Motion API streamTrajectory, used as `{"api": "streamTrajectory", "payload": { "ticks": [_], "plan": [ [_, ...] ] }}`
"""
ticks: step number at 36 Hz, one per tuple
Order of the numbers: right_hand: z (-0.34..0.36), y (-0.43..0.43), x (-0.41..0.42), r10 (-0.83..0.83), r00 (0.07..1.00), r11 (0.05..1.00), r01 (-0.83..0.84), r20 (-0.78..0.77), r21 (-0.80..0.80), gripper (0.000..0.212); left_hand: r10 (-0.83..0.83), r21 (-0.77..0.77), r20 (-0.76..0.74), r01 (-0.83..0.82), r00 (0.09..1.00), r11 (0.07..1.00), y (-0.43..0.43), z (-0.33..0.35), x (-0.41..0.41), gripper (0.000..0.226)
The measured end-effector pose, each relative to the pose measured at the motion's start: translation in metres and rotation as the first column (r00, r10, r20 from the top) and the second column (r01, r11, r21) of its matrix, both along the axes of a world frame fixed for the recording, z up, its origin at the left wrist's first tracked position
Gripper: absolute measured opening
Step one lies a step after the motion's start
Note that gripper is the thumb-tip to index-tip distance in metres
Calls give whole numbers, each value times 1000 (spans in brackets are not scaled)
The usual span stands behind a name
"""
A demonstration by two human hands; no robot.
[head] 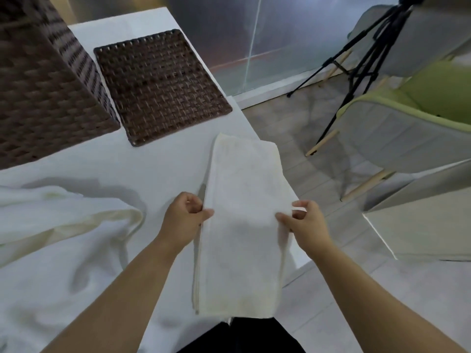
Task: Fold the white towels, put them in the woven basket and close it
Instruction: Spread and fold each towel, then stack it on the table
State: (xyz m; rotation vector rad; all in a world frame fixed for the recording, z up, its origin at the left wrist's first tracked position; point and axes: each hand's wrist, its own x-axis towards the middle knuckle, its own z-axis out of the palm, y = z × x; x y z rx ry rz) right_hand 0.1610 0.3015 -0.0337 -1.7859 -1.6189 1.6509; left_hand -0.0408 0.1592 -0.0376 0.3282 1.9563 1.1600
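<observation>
Both hands: left hand (184,218) and right hand (307,226) pinching folded towel (244,200)
Table (153,169): white, lid (160,85) at 11 o'clock
Room: tripod (397,14), green chair (407,128) around 2 o'clock

One view only — a wide-angle camera worn on the person's head, facing forward and steeply down onto the white worktop (153,164). It sits close: the folded white towel (244,225) fills mid-frame, left hand (183,217) and right hand (305,225) at its edges, forearms entering from below it — floor (305,154) and a tripod (404,8) beyond it to the right.
</observation>
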Motion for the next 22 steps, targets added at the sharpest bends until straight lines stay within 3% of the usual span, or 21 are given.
{"api": "streamTrajectory", "payload": {
  "ticks": [2, 6, 8, 11, 14, 18, 22],
  "plan": [
    [14, -1, 2, -18, 996, 1000, 19, -86, 19, 45, 3, 93, 20, -5, 1000, 996, -1, 14, -1, 25],
    [47, 0, 0, 75, 973, 992, -50, -219, 117, 44, -55, 189, -57, 65, 997, 980, 1, 46, -4, 35],
    [62, 2, -2, 180, 969, 969, -146, -167, 199, 55, -82, 207, -94, 100, 992, 973, 1, 61, -7, 41],
    [82, 6, -8, 312, 949, 898, -307, 37, 314, 70, -135, 173, -213, 174, 968, 969, 3, 81, -8, 59],
    [101, 8, -15, 331, 935, 829, -354, 129, 434, 60, -136, 131, -398, 203, 907, 970, 4, 99, -7, 57],
    [118, 15, -25, 296, 934, 725, -356, 200, 590, 40, -175, 101, -609, 294, 774, 951, 4, 113, -11, 30],
    [128, 22, -25, 395, 907, 694, -397, 144, 601, 30, -192, 109, -640, 336, 744, 935, -4, 116, -20, 28]
  ]
}}
